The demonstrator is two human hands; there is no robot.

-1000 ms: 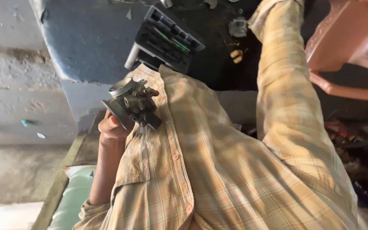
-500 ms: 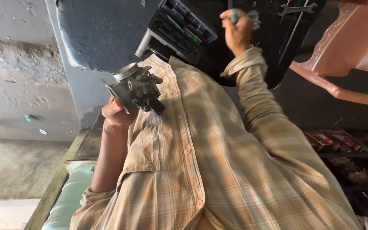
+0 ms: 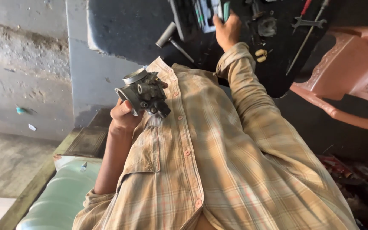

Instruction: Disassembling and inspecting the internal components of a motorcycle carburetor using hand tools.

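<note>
head view, left hand (image 3: 124, 117): we grip the grey carburetor (image 3: 143, 91), fingers wrapped round it
right hand (image 3: 228, 32): our fingers close on a green-handled tool (image 3: 226, 9) over the dark bench's (image 3: 128, 30) far edge

Beside the grey metal carburetor (image 3: 143, 91) lies a tan plaid shirt (image 3: 218, 162); beyond it a black mat (image 3: 137, 30) and pink plastic chair (image 3: 350, 72).

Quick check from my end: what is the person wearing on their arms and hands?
Both hands are bare, no gloves. The left hand comes from a plaid shirt sleeve rolled up near the elbow. The right hand comes from a long, cuffed sleeve of the same beige, pale-orange checked, buttoned shirt.
</note>
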